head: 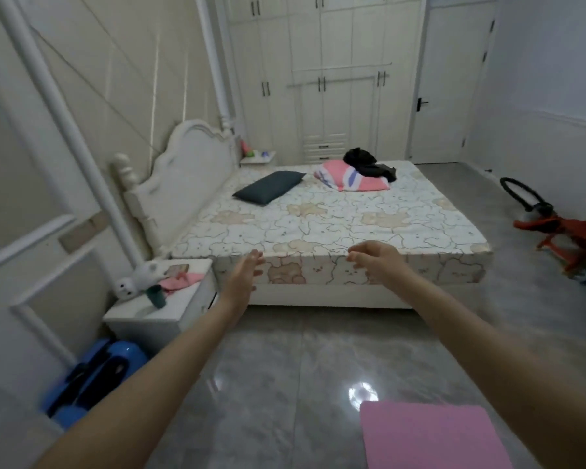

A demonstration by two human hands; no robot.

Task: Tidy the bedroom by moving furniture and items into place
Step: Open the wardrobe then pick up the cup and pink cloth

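A bed (318, 228) with a cream patterned mattress stands ahead against the left wall. On it lie a dark grey pillow (269, 186), a pink pillow (351, 176) and a black garment (367, 163). A white nightstand (183, 304) at the bed's near left corner carries a white plush toy (139, 277), a green cup (157, 295) and a pink cloth (180, 279). Both my arms stretch forward. My left hand (242, 277) and my right hand (374, 260) are open, held in the air before the mattress's near edge, holding nothing.
A pink mat (430, 434) lies on the glossy grey tile floor at bottom right. A blue suitcase (95, 377) sits by the left wall. Red and orange items (562, 228) are at the right. White wardrobes (322, 79) and a door (450, 82) fill the far wall.
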